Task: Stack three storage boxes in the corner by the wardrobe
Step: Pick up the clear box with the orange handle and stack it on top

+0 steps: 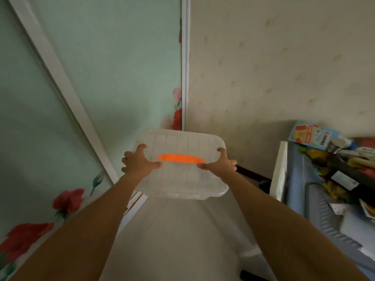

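A clear plastic storage box [180,179] with an orange handle [180,158] on its lid is in the corner between the wardrobe [85,78] and the wall. My left hand [139,162] grips its left side, thumb on the lid. My right hand [220,164] grips its right side the same way. Below it a larger pale box [182,230] shows, and the small box looks to be on or just above its top; contact cannot be told. A third box is not visible.
The wardrobe's pale green sliding doors with red flowers and white frames fill the left. A beige wallpapered wall [284,67] stands behind. On the right is a white cabinet edge [279,169] and a cluttered surface [334,169] with packets, bottles and a blue box.
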`<state>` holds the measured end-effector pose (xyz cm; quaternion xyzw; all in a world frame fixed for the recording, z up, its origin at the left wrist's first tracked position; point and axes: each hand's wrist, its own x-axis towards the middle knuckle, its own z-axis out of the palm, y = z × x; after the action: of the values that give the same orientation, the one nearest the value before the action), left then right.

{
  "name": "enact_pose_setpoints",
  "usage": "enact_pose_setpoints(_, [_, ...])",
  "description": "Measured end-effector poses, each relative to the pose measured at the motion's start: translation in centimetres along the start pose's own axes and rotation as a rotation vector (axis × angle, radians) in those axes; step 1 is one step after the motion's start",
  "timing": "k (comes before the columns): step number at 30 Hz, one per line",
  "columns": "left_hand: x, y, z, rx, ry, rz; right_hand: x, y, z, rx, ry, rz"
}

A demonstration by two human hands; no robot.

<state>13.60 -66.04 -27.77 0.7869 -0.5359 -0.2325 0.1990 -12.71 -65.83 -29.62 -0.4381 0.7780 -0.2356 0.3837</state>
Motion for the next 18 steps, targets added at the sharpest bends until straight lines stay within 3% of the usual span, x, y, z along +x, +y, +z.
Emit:
enact_pose_setpoints(10, [23.4, 4.5, 2.1, 0.031, -0.108, 0.125, 16.0, -10.2, 3.7, -0.004, 0.124, 0.114])
enact_pose_setpoints(18, [38.6, 8.9, 5.5, 0.079, -0.261, 0.164, 28.2, -14.6, 5.4, 0.028, 0.223, 0.192])
